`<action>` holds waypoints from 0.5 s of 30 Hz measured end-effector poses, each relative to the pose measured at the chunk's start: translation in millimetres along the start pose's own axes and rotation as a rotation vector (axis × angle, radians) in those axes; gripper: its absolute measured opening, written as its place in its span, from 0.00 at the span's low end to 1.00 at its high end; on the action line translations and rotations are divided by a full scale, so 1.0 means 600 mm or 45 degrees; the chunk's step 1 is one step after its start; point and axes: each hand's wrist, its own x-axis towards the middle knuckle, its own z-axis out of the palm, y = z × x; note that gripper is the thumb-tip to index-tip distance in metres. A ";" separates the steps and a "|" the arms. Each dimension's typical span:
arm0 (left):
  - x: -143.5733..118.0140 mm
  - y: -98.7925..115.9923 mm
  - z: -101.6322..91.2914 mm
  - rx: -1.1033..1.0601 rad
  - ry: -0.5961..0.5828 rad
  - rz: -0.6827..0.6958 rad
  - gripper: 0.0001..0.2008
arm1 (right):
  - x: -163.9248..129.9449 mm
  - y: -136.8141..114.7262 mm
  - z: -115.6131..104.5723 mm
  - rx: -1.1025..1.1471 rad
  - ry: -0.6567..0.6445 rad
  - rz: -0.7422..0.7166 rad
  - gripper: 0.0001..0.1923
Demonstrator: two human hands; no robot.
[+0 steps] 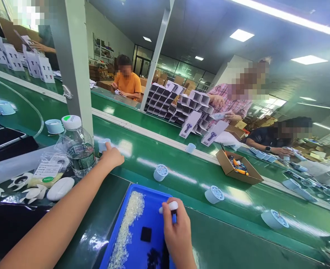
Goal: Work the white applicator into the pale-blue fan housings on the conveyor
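The left hand [111, 157] reached forward at arm's length; the right hand [178, 229] was poised over a blue tray [151, 205].
Partly curled, the left one was at a pale-blue cup [103, 145] on the green belt [142, 170], its grip impossible to tell; the right one was closed around a white-tipped tool [173, 206].

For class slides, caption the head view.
Left hand at a blue part, right hand holding a white object over a tray.
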 end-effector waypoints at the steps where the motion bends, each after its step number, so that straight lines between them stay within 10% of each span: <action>1: -0.001 0.000 0.000 -0.016 0.021 0.006 0.29 | 0.002 0.004 -0.004 -0.007 0.074 0.010 0.09; 15: 0.024 -0.016 0.006 0.062 -0.031 0.186 0.28 | -0.011 0.003 -0.020 0.145 -0.149 0.078 0.14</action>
